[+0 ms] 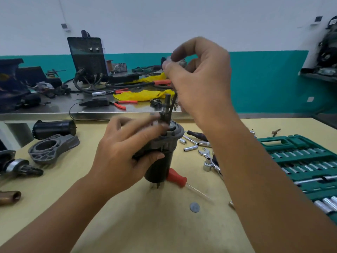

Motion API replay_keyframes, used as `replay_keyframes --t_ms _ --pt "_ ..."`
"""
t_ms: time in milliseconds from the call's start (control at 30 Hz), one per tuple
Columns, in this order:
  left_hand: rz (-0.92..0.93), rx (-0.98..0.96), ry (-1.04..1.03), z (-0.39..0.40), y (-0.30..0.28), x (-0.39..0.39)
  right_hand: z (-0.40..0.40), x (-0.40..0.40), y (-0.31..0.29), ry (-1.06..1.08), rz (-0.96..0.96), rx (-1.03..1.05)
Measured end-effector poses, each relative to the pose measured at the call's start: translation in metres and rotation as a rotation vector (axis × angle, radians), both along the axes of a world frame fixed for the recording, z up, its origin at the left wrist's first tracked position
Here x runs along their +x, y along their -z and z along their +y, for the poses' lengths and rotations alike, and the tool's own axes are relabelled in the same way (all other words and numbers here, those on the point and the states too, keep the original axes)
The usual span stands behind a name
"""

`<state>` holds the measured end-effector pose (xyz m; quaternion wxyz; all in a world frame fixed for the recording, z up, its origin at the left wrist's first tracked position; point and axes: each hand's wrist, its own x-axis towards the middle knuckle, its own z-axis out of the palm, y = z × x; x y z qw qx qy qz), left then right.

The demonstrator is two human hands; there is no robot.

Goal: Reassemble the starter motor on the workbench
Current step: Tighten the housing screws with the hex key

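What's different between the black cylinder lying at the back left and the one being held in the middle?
The black cylinder at the back left lies on its side, untouched; the held motor body stands upright on the yellow bench, gripped by the left hand. The held one carries a grey end cap with a shaft sticking up; the lying one shows neither. Both are dark, round housings of roughly similar girth.

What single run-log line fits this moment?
left hand: grips upright motor body | right hand: pinches small part above shaft | workbench
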<state>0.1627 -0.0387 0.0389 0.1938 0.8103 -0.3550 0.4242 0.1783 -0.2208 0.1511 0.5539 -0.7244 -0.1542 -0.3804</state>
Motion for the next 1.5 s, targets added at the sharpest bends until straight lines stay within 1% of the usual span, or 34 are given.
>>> replay_keyframes --t_ms 100,167,267,367,433,567,633,700,767,900,1033,1167,1233,1367,1433,1500 --pt "0.264 -0.203 -0.045 -0.009 -0.009 -0.002 -0.016 0.001 -0.009 -0.059 0.13 -0.033" --pt "0.377 -0.234 -0.049 -0.017 -0.013 0.002 -0.026 0.003 -0.011 -0.114 0.217 -0.022" --pt "0.4 -0.217 -0.009 -0.027 -0.013 0.007 -0.038 0.009 -0.009 -0.168 0.297 0.001" --pt "0.438 -0.289 0.075 -0.029 -0.009 0.012 -0.055 0.015 -0.005 -0.182 0.355 0.005" --pt "0.485 -0.315 0.12 -0.026 -0.007 0.014 -0.067 0.016 -0.003 -0.231 0.4 0.02" --pt "0.645 -0.346 0.25 -0.011 -0.009 0.015 -0.088 0.01 0.004 -0.488 0.492 0.078" --pt "0.667 -0.332 0.273 -0.001 -0.012 0.014 -0.096 0.005 0.007 -0.627 0.533 0.089" --pt "0.665 -0.3 0.266 0.011 -0.016 0.013 -0.099 0.002 0.014 -0.69 0.543 0.046" --pt "0.684 -0.248 0.27 0.025 -0.02 0.012 -0.095 0.001 0.023 -0.699 0.518 -0.024" --pt "0.785 -0.144 0.29 0.058 -0.027 0.012 -0.073 -0.001 0.043 -0.648 0.409 -0.181" --pt "0.846 -0.114 0.31 0.081 -0.033 0.014 -0.057 -0.001 0.065 -0.555 0.213 -0.32" --pt "0.866 -0.087 0.338 0.091 -0.034 0.018 -0.054 0.005 0.086 -0.359 0.043 -0.487" --pt "0.859 -0.078 0.336 0.095 -0.032 0.02 -0.052 0.007 0.091 -0.322 -0.051 -0.539" --pt "0.875 -0.04 0.317 0.092 -0.029 0.023 -0.048 0.011 0.093 -0.224 -0.29 -0.718" --pt "0.93 -0.025 0.298 0.088 -0.027 0.022 -0.044 0.011 0.099 -0.21 -0.323 -0.754" --pt "0.95 -0.013 0.3 0.085 -0.024 0.02 -0.04 0.008 0.103 -0.23 -0.294 -0.748"
